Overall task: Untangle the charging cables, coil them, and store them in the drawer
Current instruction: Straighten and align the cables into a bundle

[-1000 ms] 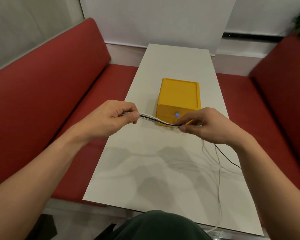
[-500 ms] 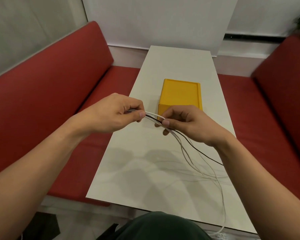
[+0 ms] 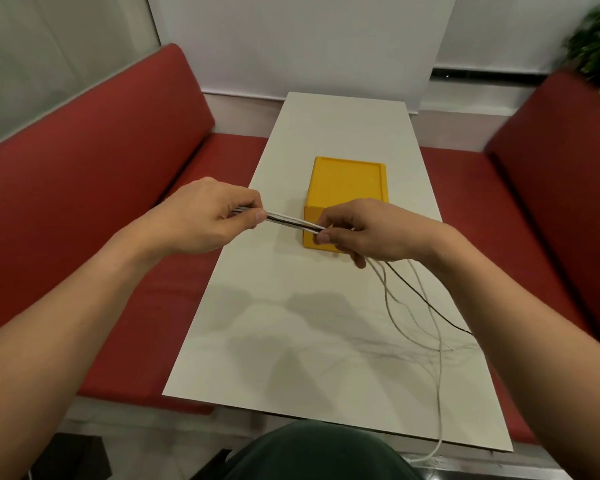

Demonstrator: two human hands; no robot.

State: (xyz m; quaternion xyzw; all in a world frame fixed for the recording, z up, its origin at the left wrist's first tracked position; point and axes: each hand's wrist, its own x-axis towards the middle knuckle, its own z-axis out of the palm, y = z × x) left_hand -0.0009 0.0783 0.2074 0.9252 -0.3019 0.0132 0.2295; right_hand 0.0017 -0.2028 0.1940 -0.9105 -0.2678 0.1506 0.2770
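A bundle of thin white and black charging cables (image 3: 291, 222) stretches taut between my two hands above the white table (image 3: 291, 323). My left hand (image 3: 208, 216) pinches one end of the bundle. My right hand (image 3: 357, 230) grips it about a hand's width to the right. From under my right hand the loose cables (image 3: 413, 306) hang down and trail over the table's right side, one white strand running past the near edge. A yellow drawer box (image 3: 349, 181) stands shut on the table just behind my right hand, which hides its front.
Red bench seats (image 3: 84, 188) flank the table on both sides. A white wall closes the far end, and a green plant (image 3: 596, 46) shows at the top right. My dark-clad lap (image 3: 312, 452) sits at the table's near edge.
My right hand slid rightwards along the cables, away from my left hand, drawing the stretch between them longer and tighter. The loose strands swung to the right.
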